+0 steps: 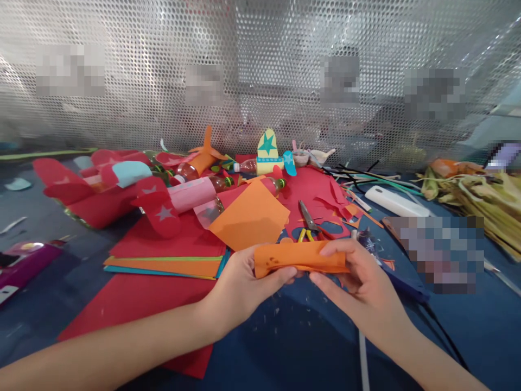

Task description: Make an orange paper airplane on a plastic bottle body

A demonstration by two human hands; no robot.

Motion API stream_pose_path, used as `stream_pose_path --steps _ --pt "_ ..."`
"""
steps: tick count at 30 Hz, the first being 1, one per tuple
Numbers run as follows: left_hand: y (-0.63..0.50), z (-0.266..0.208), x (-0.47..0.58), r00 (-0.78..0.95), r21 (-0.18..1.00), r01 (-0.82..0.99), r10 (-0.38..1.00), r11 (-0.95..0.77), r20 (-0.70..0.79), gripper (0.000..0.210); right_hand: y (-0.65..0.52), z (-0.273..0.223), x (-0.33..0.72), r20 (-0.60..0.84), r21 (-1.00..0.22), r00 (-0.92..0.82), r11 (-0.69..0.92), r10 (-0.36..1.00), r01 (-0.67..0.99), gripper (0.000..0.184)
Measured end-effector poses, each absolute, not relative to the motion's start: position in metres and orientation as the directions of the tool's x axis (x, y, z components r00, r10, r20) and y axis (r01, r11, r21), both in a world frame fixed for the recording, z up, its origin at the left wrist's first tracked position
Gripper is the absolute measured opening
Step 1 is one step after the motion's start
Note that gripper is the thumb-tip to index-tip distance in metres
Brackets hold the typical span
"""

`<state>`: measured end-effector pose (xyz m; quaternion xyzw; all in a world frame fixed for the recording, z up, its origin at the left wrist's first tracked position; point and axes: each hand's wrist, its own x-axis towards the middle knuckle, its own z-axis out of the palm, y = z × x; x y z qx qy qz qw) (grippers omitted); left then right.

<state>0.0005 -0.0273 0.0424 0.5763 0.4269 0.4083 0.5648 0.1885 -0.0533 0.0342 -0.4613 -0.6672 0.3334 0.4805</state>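
Between my two hands, above the dark blue table, is a rolled piece of orange paper [299, 256] with small dark marks near its left end. My left hand [248, 285] grips that left end, thumb along the lower edge. Around the other end, my right hand [358, 274] is closed, fingers on top and thumb underneath. Just beyond the roll lie a flat orange sheet [250, 216] and a pair of scissors [311, 220]. Whether anything is inside the roll is hidden.
A stack of coloured paper [166, 266] and a red sheet [134, 315] lie at left. Behind are bottles wrapped in paper, including a pink one [191, 194], and red cut-outs [101, 201]. At right are a white tool [396, 201] and dry husks [484, 201].
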Motion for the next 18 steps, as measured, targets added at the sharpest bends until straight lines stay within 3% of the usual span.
stream_pose_path --steps 18 --pt "-0.0281 0.0406 -0.0017 0.298 0.999 0.054 0.954 0.006 -0.022 0.013 -0.0511 0.0378 0.1862 0.385 -0.856 -0.107 0.397 0.917 0.331 0.02"
